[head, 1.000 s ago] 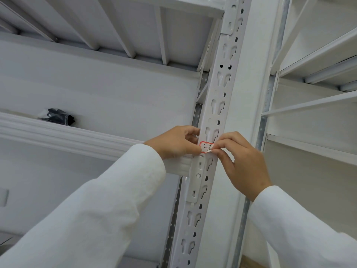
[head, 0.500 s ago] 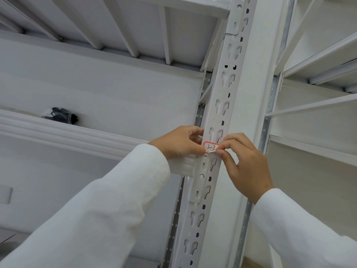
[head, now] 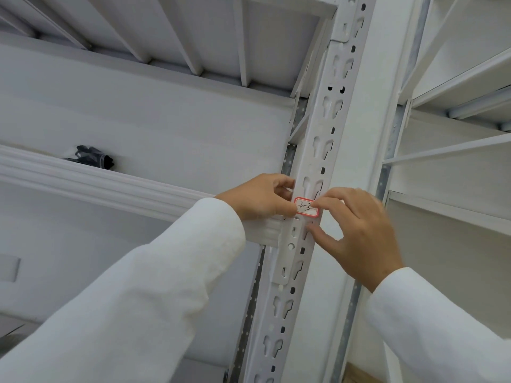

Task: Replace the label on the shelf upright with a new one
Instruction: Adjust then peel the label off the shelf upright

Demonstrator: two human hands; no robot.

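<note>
Both hands [head: 359,233] hide label [head: 306,210] edges.

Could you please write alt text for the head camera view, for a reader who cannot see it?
Two hands, left and right, press a red-bordered label onto a white slotted upright. A dark object lies on the shelf at left.

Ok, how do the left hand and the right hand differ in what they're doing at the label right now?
The left hand is curled, its thumb pressing the label's left end; the right hand is more spread, a fingertip on the label's right end. The left hand sits beside the shelf beam; the right hand's thumb rests lower on the upright, below the label. Both touch the label and wear white sleeves.
</note>
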